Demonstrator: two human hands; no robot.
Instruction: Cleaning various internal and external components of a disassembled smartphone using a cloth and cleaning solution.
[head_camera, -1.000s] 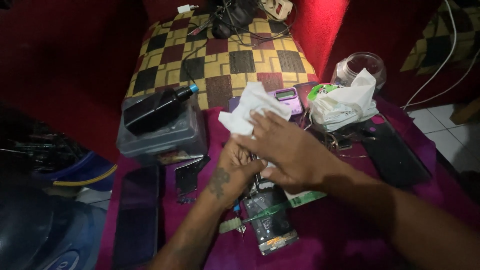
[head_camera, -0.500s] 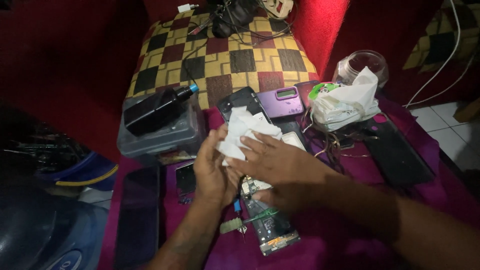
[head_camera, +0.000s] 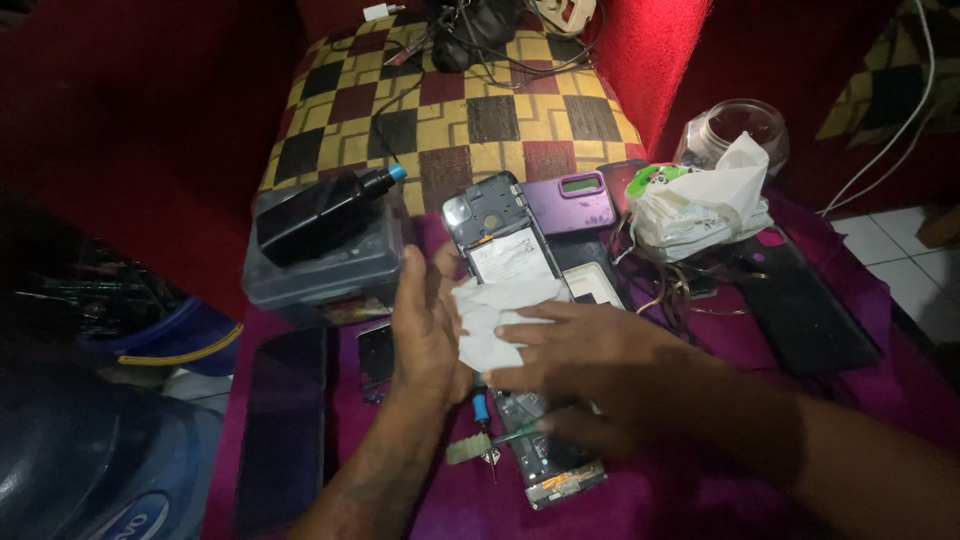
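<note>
Wiping looks to be the step in hand: the left hand (head_camera: 425, 325) stands edge-up and open beside a crumpled white tissue (head_camera: 492, 322), its palm against the paper; the right hand (head_camera: 590, 360) lies flat with fingers spread, pressing the same tissue from the other side, so the two hands close on it together rather than gripping anything hard; the tissue sits just below an opened phone (head_camera: 505, 235) whose bare back faces up, near the middle of the purple surface (head_camera: 700, 500). As a judgement, the cleaning is partway through, and the next move calls for a light, flat stroke so the paper does not snag on the exposed parts.

Room is tight; a second stripped phone frame (head_camera: 550, 465) lies under the right wrist, with a small blue-handled tool (head_camera: 481, 408) just beside it, both easy to knock; a dark slab (head_camera: 283, 420) lies along the left edge of the surface, close to the drop; a grey box (head_camera: 325, 270) carrying a black bottle (head_camera: 325, 210) stands near the left hand; a purple phone (head_camera: 572, 200) touches the opened one; a white bag (head_camera: 700, 205) and a glass jar (head_camera: 735, 130) crowd the right, above a black phone (head_camera: 800, 310); the checked cushion (head_camera: 450, 100) behind holds tangled cables; the clearest free space is the near right of the surface.
</note>
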